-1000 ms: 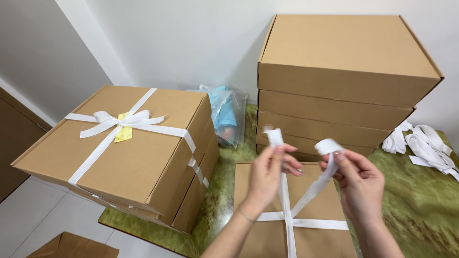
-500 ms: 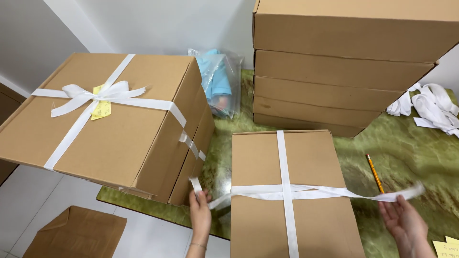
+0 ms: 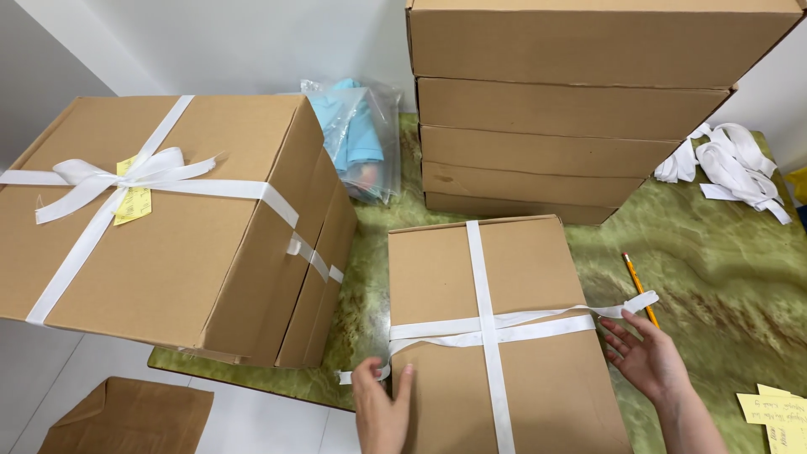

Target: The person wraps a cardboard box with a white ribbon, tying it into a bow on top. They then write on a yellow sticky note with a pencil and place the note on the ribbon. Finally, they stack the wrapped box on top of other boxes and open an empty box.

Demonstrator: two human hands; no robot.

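**Head view: two hands at a ribboned box on a crowded bench**

Head camera looks down on a green marbled bench (image 3: 723,286) whose near-left edge runs just below the left hand (image 3: 382,412); beyond that edge lies pale floor with a flat brown cardboard piece (image 3: 126,416). Open bench surface shows only to the right of the box (image 3: 504,336), between it and the pencil (image 3: 640,288), and further right toward the yellow notes (image 3: 773,412) at the frame's corner.

A large tied box (image 3: 168,227), with a white bow and a yellow tag on top, stands just left of the box and overhangs the bench edge. Behind, a stack of flat cartons (image 3: 580,109) closes off the far side, almost touching the box's rear edge. A clear bag with blue contents (image 3: 357,134) sits between the tied box and the stack. Loose white ribbon coils (image 3: 731,164) lie at the far right, well apart from the hands.

White ribbon (image 3: 492,328) crosses the box lengthwise and across. The left hand rests at the box's near-left corner, fingers pressing the ribbon end against the side; whether it pinches the ribbon cannot be told. The right hand (image 3: 647,361) is spread, its grip released, fingertips touching the ribbon tail by the box's right edge, beside the pencil.
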